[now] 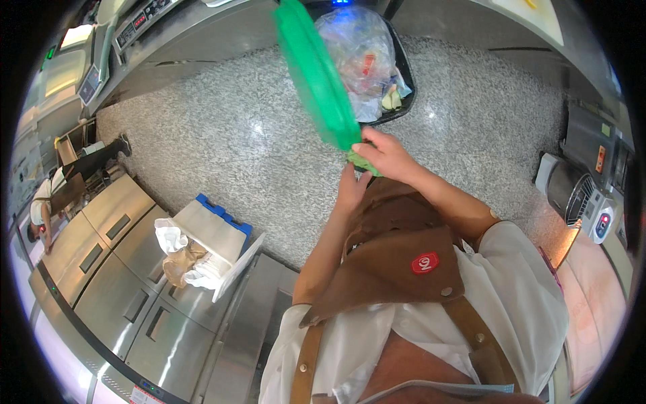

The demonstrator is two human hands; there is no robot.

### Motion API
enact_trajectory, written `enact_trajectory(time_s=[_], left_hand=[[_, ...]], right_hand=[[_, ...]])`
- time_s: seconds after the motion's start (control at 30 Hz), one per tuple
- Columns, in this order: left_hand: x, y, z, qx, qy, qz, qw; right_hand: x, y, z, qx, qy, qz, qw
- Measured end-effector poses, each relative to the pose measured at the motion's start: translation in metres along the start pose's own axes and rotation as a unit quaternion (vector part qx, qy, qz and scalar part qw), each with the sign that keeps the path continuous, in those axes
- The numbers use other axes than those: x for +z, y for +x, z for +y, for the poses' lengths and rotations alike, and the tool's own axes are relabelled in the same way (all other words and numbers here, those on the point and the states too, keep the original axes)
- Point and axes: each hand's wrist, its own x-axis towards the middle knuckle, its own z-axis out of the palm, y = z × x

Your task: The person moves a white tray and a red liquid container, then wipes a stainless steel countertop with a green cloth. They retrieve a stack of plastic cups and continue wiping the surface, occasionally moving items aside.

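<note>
A long green plastic tray or board (318,81), blurred by motion, slants up from my hands past a black waste bin (410,98). My right hand (386,154) grips its near end, index finger and thumb at the edge. Under that thumb shows a crumpled light-green piece (362,160); whether it is leaf or cloth I cannot tell. My left hand (349,188) is just below, fingertips up against the light-green piece; its grip is partly hidden. Inside the bin, clear plastic bags (356,45) and pale green vegetable scraps (392,100) lie on top.
Speckled grey floor (222,116) surrounds the bin. At left, a white lidded container (209,235) with bags stands by steel drawer cabinets (136,283). A co-worker (55,197) leans there. A scale (146,22) rests on the far steel counter; a steel appliance (570,187) is at right.
</note>
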Motion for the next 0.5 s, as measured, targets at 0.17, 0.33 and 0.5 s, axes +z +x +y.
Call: enact_trajectory(time_s=[0.17,0.33,0.5], left_hand=[[-0.033,-0.071,-0.062,-0.156,0.072,0.046,0.984],[-0.075,-0.133,-0.119,-0.244,-0.071,0.212,0.944],[-0.113,-0.148,-0.108,-0.212,-0.031,0.291,0.932]], right_hand=[[-0.041,-0.008,0.052,0.017,-0.04,0.146,0.988],[-0.117,-0.026,0.112,0.132,-0.211,0.218,0.944],[-0.066,0.022,0.023,0.134,0.041,0.034,0.99]])
